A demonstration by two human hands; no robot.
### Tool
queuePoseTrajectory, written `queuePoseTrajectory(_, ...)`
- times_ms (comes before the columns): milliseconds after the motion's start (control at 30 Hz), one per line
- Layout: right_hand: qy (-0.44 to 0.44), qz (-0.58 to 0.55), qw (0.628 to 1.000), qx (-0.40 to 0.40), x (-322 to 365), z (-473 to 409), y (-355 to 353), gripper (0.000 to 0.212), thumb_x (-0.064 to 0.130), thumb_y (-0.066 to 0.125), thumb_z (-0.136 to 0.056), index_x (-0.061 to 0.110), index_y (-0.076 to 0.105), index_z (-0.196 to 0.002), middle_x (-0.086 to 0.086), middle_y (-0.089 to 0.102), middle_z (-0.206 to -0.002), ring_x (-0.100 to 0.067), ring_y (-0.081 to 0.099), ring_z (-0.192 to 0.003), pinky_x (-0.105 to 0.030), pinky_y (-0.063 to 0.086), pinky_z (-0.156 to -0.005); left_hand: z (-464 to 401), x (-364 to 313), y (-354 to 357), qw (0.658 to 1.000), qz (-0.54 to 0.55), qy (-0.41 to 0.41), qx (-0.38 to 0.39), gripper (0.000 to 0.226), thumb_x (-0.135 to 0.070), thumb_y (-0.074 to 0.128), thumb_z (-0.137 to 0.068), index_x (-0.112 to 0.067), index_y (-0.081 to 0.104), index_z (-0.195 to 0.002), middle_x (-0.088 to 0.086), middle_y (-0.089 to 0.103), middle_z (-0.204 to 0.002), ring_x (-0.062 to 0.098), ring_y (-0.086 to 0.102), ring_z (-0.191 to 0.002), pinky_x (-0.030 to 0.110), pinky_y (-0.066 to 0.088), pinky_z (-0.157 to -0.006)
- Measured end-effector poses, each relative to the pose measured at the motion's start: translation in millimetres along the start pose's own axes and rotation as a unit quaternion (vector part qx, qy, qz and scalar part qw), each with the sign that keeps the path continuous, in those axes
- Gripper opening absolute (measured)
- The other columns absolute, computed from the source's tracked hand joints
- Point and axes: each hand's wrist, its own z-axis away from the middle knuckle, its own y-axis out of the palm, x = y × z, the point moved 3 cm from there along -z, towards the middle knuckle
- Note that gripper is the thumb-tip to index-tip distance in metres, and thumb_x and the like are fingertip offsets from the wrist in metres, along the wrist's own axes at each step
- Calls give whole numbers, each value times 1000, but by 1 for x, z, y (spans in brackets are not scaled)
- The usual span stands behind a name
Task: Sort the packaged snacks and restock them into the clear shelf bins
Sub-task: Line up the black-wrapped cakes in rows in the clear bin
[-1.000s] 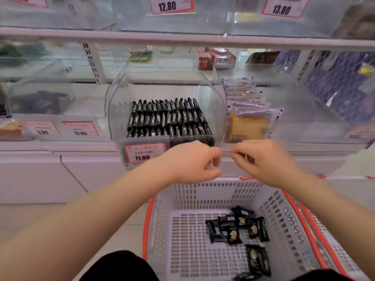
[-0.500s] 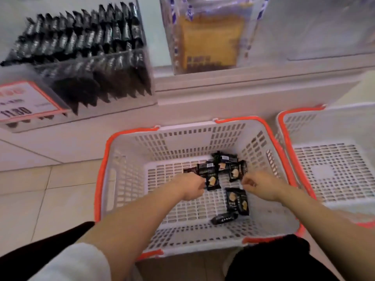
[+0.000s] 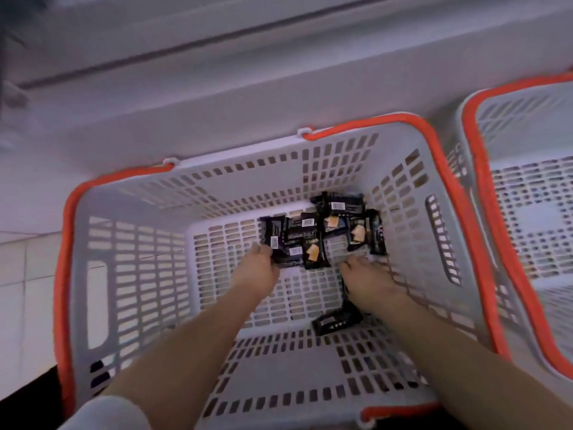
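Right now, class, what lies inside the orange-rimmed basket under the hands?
The basket holds black snack packets clustered at the far side, one lone packet nearer. Left hand and right hand cover whatever lies beneath them.

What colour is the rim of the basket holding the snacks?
Orange-red, on a pale grey basket; the head view shows it.

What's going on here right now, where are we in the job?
A person is reaching both hands into the white basket with the orange rim. The left hand grips the near edge of the pile of black snack packets at the basket's far end. The right hand lies beside the pile; whether it holds anything can't be told. One packet lies apart, near the right wrist. A second basket stands to the right.
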Motion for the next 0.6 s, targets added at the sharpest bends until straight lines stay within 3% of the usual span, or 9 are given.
queuePoseTrajectory(100, 4, 22, 1000, -7, -3, -2, 4, 47, 7, 47, -89, 6, 35, -135, -17, 40, -136, -32, 38, -126, -41, 35, -100, -10, -1, -1, 992, 72, -69, -77, 41, -28, 47, -95, -6, 41, -129, 12, 38, -132, 26, 46, -115, 36, 44, -90)
queuePoseTrajectory(233, 13, 14, 1000, -18, -8, -2, 5, 56, 10, 53, -87, 8, 30, -138, -15, 32, -142, -30, 30, -131, -39, 30, -104, -24, -8, 1, 982, 75, -106, -138, 53, -37, 51, -92, -6, 35, -132, 13, 36, -135, 27, 36, -125, 37, 38, -98)
queuePoseTrajectory(367, 5, -10, 1000, -26, -8, -2, 3, 52, 15, 58, -85, 10, 36, -131, -12, 45, -136, -28, 33, -128, -36, 30, -101, -42, -15, 1, 977, 86, -148, -130, 62, -39, 54, -90, -5, 30, -135, 15, 35, -139, 29, 34, -129, 41, 37, -99)
queuePoseTrajectory(467, -15, 2, 1000, -5, -7, -1, 1, 42, 20, 58, -87, 12, 49, -127, -8, 49, -133, -27, 31, -130, -36, 27, -103, -50, -17, 2, 978, 69, -165, -112, 65, -38, 57, -89, -4, 28, -136, 17, 35, -139, 30, 35, -129, 41, 39, -97)
queuePoseTrajectory(533, -27, -10, 999, 13, -6, 0, -4, 32, 19, 60, -86, 14, 57, -118, -7, 52, -128, -27, 36, -126, -36, 32, -99, -53, -16, 2, 978, 74, -170, -95, 65, -36, 61, -86, -4, 30, -134, 17, 38, -137, 31, 40, -125, 42, 43, -94)
queuePoseTrajectory(600, -28, -96, 995, 29, -5, 2, -14, 24, 20, 63, -85, 15, 60, -108, -6, 57, -119, -25, 47, -114, -33, 40, -88, -54, -11, 0, 977, 110, -164, -87, 63, -35, 64, -83, -4, 36, -130, 17, 45, -129, 32, 50, -114, 42, 49, -85)
